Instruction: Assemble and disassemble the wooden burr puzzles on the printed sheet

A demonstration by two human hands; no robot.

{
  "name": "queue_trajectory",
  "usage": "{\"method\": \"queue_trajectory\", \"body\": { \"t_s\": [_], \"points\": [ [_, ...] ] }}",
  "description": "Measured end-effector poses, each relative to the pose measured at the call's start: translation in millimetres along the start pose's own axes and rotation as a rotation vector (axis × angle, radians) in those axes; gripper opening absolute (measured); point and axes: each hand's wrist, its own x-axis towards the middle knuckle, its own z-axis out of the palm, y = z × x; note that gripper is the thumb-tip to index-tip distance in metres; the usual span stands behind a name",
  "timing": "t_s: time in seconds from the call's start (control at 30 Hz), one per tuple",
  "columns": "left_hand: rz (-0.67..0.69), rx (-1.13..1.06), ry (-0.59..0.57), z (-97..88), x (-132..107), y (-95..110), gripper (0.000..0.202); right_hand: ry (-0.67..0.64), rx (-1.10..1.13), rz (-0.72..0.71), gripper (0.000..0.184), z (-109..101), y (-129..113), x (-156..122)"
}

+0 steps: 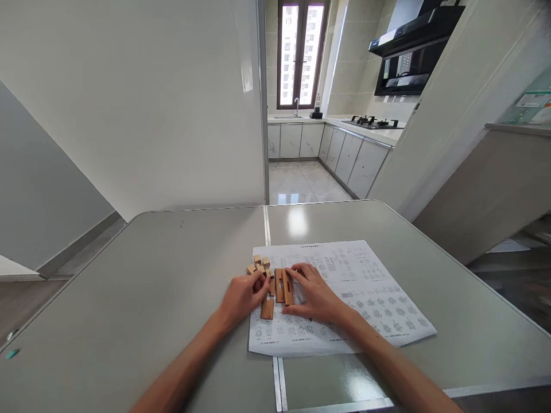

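Note:
Two brown wooden puzzle pieces with cut-outs lie side by side, a slotted piece (279, 285) and a second notched piece (288, 288). My right hand (313, 292) is curved around the second one, fingertips at its far end and thumb near its near end. My left hand (245, 295) is pinched over a small wooden piece (271, 288), partly hidden by the fingers. Just beyond the left fingers sits a cluster of pale notched wooden pieces (258, 261). Closer to me, a short brown piece (267, 310) lies flat. All are on or beside a printed paper sheet (344, 338).
The sheet, covered in small diagrams, rests on a grey-green table (172, 275) with a metal seam (279, 390). A small teal object (12, 354) lies at the left table edge. Beyond are a white wall (172, 103) and a kitchen with cabinets (301, 140).

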Motion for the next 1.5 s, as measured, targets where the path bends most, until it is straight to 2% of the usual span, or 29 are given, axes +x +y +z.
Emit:
{"method": "queue_trajectory", "body": {
  "t_s": [0.27, 0.5, 0.63, 0.8, 1.03, 1.13, 1.27, 1.5],
  "points": [
    [-0.046, 0.009, 0.066, -12.2, 6.0, -8.9, 0.037, -0.004, 0.020, 0.002, 0.091, 3.5, -0.9, 2.3],
    [-0.198, -0.076, 0.182, -19.4, 10.6, -14.1, 0.044, -0.035, 0.073, 0.042, 0.085, 1.4, -7.4, 4.1],
    [-0.289, -0.182, 0.188, -22.6, 7.7, -14.5, 0.047, -0.030, 0.105, 0.053, 0.080, 2.4, -7.4, 3.3],
    [-0.394, -0.351, 0.104, -28.2, -14.4, -14.0, 0.047, -0.006, 0.102, 0.068, 0.076, 5.1, -6.6, 0.7],
    [-0.507, -0.395, 0.102, -40.7, -70.1, -3.4, 0.048, 0.043, 0.076, 0.069, 0.078, 15.4, 0.8, -0.8],
    [-0.538, -0.409, 0.101, -43.3, -85.9, -3.9, 0.049, 0.031, 0.087, 0.084, 0.077, 16.8, 2.8, -1.1],
    [-0.563, -0.395, 0.126, -44.5, -93.1, -1.6, 0.050, 0.020, 0.101, 0.102, 0.072, 14.6, 1.2, -1.7],
    [-0.585, -0.375, 0.177, -46.7, -88.6, 9.5, 0.047, 0.030, 0.113, 0.110, 0.068, 9.8, -1.4, -3.7]
  ]
}}
